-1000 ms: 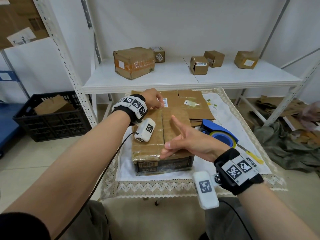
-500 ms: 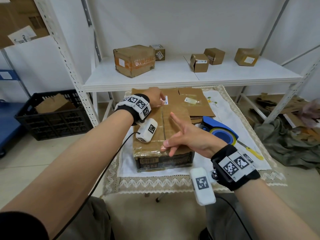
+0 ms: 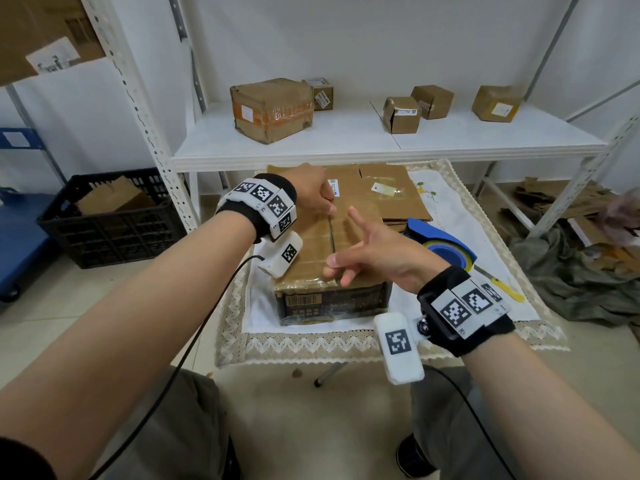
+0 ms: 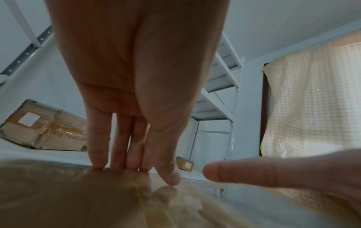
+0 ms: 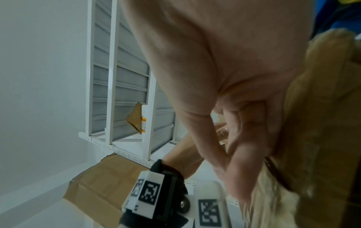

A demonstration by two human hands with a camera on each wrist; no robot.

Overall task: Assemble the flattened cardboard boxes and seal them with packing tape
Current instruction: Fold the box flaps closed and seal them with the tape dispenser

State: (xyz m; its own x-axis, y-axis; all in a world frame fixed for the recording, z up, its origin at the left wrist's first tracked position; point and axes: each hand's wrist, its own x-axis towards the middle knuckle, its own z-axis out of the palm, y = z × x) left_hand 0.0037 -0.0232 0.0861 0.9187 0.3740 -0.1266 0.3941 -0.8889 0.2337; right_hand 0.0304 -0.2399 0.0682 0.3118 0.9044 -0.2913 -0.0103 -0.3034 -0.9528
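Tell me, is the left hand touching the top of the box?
Touching. The left wrist view shows the left hand's fingertips pressed onto the box top.

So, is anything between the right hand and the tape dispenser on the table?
Nothing visible. The tape dispenser sits on the cloth just right of the box, beside the right hand, which hovers open over the box top. The left hand rests at the box's far edge, out of the path.
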